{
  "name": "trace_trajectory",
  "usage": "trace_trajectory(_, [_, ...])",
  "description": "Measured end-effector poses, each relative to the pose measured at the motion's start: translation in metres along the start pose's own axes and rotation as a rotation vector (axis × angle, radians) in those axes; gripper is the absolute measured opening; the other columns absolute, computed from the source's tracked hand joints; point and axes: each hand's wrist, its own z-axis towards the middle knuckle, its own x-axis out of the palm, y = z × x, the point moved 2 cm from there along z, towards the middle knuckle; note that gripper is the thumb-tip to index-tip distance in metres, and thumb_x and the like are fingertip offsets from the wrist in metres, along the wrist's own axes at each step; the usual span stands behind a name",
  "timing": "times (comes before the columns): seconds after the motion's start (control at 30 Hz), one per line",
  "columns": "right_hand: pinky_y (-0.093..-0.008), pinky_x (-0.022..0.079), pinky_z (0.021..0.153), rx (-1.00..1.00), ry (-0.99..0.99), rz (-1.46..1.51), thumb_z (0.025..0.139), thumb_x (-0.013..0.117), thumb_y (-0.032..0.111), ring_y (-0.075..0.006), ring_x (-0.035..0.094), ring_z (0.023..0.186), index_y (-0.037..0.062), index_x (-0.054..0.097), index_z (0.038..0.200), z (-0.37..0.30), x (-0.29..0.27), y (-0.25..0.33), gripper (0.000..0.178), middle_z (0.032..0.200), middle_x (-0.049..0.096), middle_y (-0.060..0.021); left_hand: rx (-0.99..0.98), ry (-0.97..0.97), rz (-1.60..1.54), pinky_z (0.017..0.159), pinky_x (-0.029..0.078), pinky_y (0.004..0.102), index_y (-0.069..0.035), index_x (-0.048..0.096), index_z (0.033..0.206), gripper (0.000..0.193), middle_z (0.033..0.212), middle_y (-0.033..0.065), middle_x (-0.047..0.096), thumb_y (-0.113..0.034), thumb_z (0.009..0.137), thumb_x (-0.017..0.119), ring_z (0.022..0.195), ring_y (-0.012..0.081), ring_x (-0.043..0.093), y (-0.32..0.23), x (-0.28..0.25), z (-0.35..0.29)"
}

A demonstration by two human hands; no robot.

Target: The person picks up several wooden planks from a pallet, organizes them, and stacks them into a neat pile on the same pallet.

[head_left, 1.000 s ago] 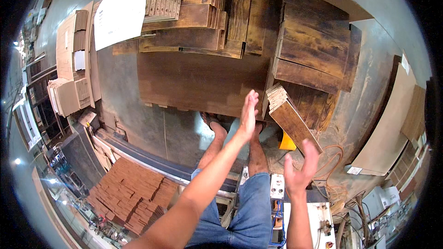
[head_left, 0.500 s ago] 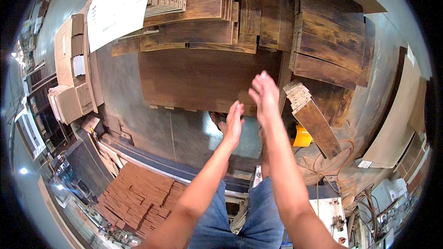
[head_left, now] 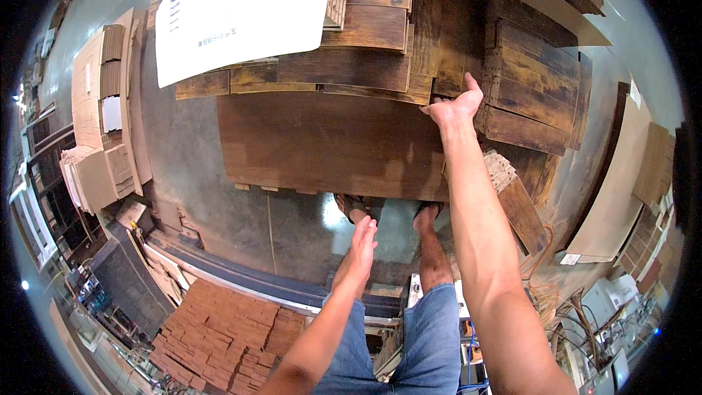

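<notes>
My right hand point(head_left: 457, 107) reaches far forward over the right end of a flat brown board point(head_left: 322, 143), thumb and fingers spread. It is right beside the near ends of dark-stained wood planks point(head_left: 457, 36), between two stacks; whether its fingertips touch a plank is hard to make out. To its left lies a stepped stack of planks point(head_left: 344, 69), to its right another stack of dark planks point(head_left: 537, 80). My left hand point(head_left: 360, 247) hangs above the floor in front of the board, fingers stretched out, with nothing in it.
A white printed sheet point(head_left: 241, 18) covers part of the far left stack. Leaning bundled planks point(head_left: 521, 208) stand at right, past my forearm. Cardboard boxes point(head_left: 95, 95) are at left, reddish-brown strips point(head_left: 219, 329) at lower left, and a large cardboard sheet point(head_left: 610, 183) at far right.
My right hand has moved forward and right, from over the board to the plank ends. My left hand has drawn back toward me. The view has shifted slightly.
</notes>
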Motion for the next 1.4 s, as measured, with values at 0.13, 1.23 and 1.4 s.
trace_trajectory(0.13, [-0.0605, 0.018, 0.103, -0.074, -0.257, -0.091, 0.078, 0.055, 0.043, -0.0292, 0.032, 0.126, 0.0165, 0.042, 0.129, -0.018, 0.005, -0.002, 0.059, 0.136, 0.037, -0.0118, 0.015, 0.012, -0.022, 0.099, 0.034, 0.0413, -0.007, 0.033, 0.138, 0.057, 0.137, 0.0116, 0.042, -0.04, 0.094, 0.046, 0.126, 0.0233, 0.04, 0.001, -0.003, 0.0])
trace_trajectory(1.23, [-0.0362, 0.049, 0.08, -0.622, -0.039, -0.346, 0.083, 0.064, 0.013, -0.0186, 0.055, 0.093, 0.0043, 0.047, 0.108, -0.197, -0.059, -0.01, 0.032, 0.101, 0.056, -0.0073, 0.343, 0.384, -0.237, 0.1, 0.035, 0.0389, 0.0, 0.033, 0.136, 0.065, 0.134, 0.0168, 0.043, -0.049, 0.095, 0.038, 0.124, 0.0258, 0.043, -0.166, 0.116, -0.006])
trace_trajectory(1.4, [-0.0313, 0.04, 0.089, -0.381, 0.025, -0.508, 0.071, 0.071, 0.009, -0.0155, 0.051, 0.097, 0.0044, 0.044, 0.112, -0.257, -0.169, 0.009, 0.049, 0.104, 0.053, -0.0063, 0.347, 0.471, -0.278, 0.101, 0.037, 0.0384, -0.002, 0.032, 0.134, 0.07, 0.126, 0.011, 0.049, -0.055, 0.089, 0.045, 0.117, 0.0207, 0.048, -0.179, 0.1, -0.034])
